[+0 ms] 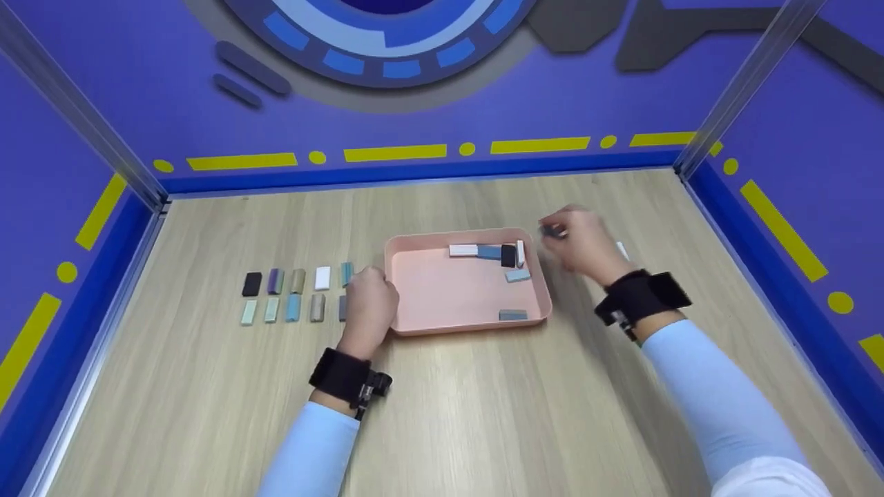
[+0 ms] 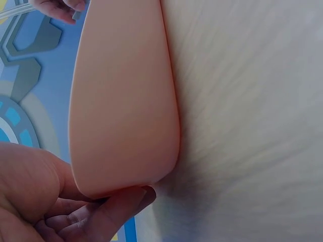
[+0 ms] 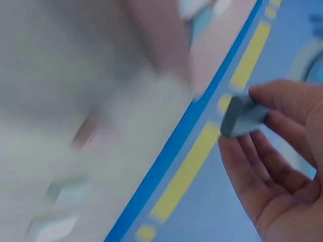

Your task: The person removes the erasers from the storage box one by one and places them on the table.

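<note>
Fingertips of the right hand (image 1: 583,245) pinch a small grey block (image 3: 242,117), blurred, just beyond the pink tray's (image 1: 442,297) far right corner. Curled left hand (image 1: 369,304) grips the tray's left rim, hiding part of the block rows (image 1: 293,293) on the desk (image 1: 483,414).

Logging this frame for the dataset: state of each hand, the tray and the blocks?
Left hand: holds the near left edge of the tray.
Right hand: pinches a grey-blue block, raised beside the tray's far right corner.
Pink tray: flat on the table, six blocks inside.
Blocks in tray: most along the far wall, one by the near wall.
Blocks on table: two rows left of the tray.
</note>
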The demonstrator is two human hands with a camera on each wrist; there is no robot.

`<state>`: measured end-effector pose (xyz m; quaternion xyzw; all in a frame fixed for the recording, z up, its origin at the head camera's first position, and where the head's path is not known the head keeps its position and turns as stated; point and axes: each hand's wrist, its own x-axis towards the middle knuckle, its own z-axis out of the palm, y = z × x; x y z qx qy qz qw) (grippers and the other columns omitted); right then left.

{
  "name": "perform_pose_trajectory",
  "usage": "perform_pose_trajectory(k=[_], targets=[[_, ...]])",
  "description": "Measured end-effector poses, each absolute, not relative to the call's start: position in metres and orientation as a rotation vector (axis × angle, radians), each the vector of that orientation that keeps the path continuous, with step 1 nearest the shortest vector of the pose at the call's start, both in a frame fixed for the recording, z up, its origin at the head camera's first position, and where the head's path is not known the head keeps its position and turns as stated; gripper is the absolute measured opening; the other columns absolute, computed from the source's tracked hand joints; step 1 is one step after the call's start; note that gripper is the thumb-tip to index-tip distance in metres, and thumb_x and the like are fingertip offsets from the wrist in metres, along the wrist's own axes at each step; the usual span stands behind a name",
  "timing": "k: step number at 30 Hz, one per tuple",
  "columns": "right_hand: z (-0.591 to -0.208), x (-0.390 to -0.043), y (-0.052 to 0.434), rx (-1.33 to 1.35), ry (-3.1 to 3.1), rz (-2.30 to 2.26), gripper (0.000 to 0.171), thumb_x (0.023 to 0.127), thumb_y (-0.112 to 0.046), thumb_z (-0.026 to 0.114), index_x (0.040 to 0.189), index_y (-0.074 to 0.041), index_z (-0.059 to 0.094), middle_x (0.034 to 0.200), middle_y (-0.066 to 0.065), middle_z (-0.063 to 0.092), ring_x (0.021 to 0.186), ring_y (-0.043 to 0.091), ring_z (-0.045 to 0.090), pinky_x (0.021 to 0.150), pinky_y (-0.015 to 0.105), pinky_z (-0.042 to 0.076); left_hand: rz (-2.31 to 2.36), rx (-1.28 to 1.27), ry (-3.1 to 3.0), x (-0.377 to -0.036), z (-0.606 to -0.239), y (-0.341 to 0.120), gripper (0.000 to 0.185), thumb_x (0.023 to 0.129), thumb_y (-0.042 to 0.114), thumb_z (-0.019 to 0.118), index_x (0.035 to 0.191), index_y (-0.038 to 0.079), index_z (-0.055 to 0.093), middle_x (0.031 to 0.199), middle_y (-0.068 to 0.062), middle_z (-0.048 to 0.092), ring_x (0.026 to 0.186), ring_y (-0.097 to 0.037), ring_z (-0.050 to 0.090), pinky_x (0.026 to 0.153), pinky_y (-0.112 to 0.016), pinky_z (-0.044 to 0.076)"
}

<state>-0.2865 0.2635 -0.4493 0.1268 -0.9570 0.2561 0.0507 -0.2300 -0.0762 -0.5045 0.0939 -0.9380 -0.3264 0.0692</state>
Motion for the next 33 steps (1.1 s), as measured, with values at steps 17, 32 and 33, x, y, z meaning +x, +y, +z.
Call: perform_pose_trajectory(k=[17, 32, 33], targets=[[-0.492, -0.292, 0.396, -0.24, -2.91, 0.721, 0.034, 0.082, -0.012, 0.062, 0.11, 0.007, 0.063, 0.11, 0.029, 0.06, 0.103, 0.043, 0.055, 0.087, 0.053, 0.043, -1.008, 0.286, -2.829, -0.229, -0.503, -0.078, 0.021, 0.087, 0.004, 0.049, 0.072, 0.005, 0.063, 0.069, -0.007, 0.064, 0.06, -0.016, 0.054, 0.046, -0.029, 0.042], [-0.494, -0.29, 0.395, -0.139, -2.919, 0.628, 0.037, 0.083, -0.013, 0.058, 0.112, 0.008, 0.062, 0.112, 0.031, 0.061, 0.101, 0.044, 0.056, 0.082, 0.054, 0.044, -0.991, 0.292, -2.856, -0.229, -0.501, -0.077, 0.021, 0.087, 0.005, 0.049, 0.076, 0.004, 0.066, 0.07, -0.006, 0.064, 0.06, -0.016, 0.053, 0.047, -0.028, 0.041], [-0.49, -0.289, 0.391, -0.118, -2.915, 0.635, 0.037, 0.083, -0.014, 0.058, 0.114, 0.007, 0.061, 0.114, 0.03, 0.06, 0.103, 0.044, 0.056, 0.084, 0.054, 0.044, -0.988, 0.295, -2.856, -0.229, -0.501, -0.077, 0.021, 0.087, 0.005, 0.049, 0.076, 0.004, 0.067, 0.071, -0.007, 0.064, 0.061, -0.016, 0.054, 0.048, -0.028, 0.042]])
